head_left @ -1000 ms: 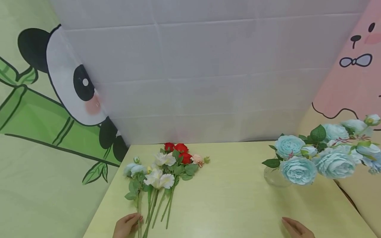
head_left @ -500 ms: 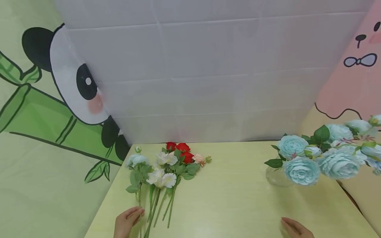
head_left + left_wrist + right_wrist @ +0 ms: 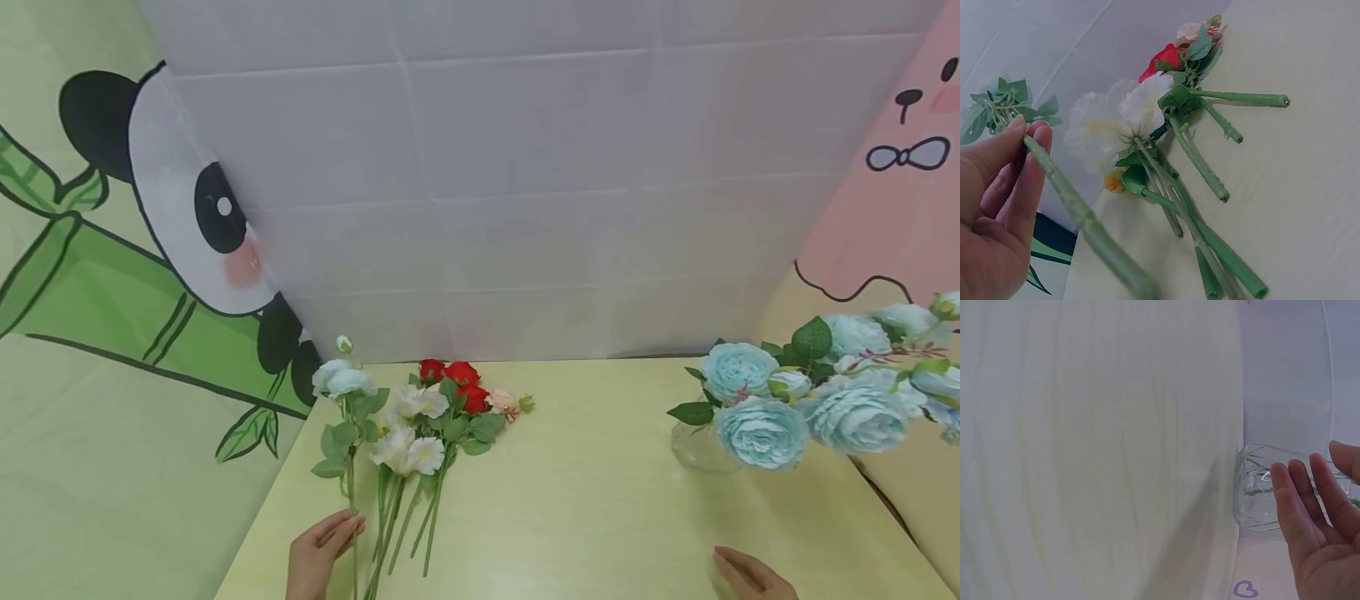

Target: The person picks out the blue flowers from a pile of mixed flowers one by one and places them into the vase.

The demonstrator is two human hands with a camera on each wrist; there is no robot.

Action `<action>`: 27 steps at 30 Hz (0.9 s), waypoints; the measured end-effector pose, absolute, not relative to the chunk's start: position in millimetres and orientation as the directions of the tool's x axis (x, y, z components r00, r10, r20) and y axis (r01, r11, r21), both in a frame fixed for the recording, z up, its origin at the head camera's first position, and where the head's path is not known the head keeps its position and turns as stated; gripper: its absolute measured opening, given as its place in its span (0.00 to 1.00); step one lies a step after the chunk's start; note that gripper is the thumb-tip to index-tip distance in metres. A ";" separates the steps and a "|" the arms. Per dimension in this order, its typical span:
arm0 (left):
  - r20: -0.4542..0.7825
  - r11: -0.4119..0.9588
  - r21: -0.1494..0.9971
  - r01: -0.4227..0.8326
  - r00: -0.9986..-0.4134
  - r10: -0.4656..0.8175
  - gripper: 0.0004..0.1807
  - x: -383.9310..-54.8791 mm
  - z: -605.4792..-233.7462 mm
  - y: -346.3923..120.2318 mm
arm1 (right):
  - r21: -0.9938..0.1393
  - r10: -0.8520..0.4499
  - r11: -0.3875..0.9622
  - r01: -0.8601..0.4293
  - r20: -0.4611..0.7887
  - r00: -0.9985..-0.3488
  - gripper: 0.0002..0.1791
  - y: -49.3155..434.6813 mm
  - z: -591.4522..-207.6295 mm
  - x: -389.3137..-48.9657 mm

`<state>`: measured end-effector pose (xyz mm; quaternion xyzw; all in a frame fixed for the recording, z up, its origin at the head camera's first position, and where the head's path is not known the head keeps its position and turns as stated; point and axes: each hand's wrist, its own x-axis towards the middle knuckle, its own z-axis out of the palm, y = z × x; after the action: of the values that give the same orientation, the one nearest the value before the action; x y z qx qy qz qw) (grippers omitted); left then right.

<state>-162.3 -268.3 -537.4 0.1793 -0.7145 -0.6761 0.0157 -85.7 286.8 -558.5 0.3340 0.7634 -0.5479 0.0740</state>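
My left hand [image 3: 322, 550] pinches the green stem of a pale blue artificial flower [image 3: 343, 381] between thumb and fingertips. In the left wrist view the stem [image 3: 1085, 215] slants from the fingertips towards the camera, its cut end lowest. Right beside it, white flowers [image 3: 405, 450] with green stems lie on the table, with red roses [image 3: 469, 397] and a peach flower [image 3: 500, 401] behind them. My right hand [image 3: 753, 575] holds nothing, its fingers relaxed near the table's front right. In the right wrist view those fingers overlap a clear glass vase [image 3: 1257, 506].
On the right of the pale yellow table [image 3: 570, 500], large light blue flowers [image 3: 762, 431] stand in the glass vase and lean out to the right. A white cloth backdrop [image 3: 525, 208] rises behind the table, with a panda print [image 3: 172, 192] at left.
The pale blue flower in my left hand has risen from among the lying flowers, its head now higher towards the back edge. My right hand stays about where it was.
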 end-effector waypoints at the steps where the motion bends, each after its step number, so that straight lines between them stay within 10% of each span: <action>1: -0.209 0.020 0.975 -0.223 -0.938 -0.275 0.22 -162.3 -538.0 -267.9 | -0.787 0.407 0.188 0.587 -0.482 -0.776 0.47 287.3 -556.9 -86.1; 27: -0.019 0.082 0.996 -0.034 -0.984 -0.179 0.19 -162.6 -526.5 -214.6 | -0.835 0.348 0.279 0.473 -0.372 -0.861 0.32 241.9 -537.9 -97.8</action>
<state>-162.6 -214.6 -526.5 0.0727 -0.7334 -0.6738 0.0540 -97.8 241.9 -537.9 0.2573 0.7976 -0.5424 0.0580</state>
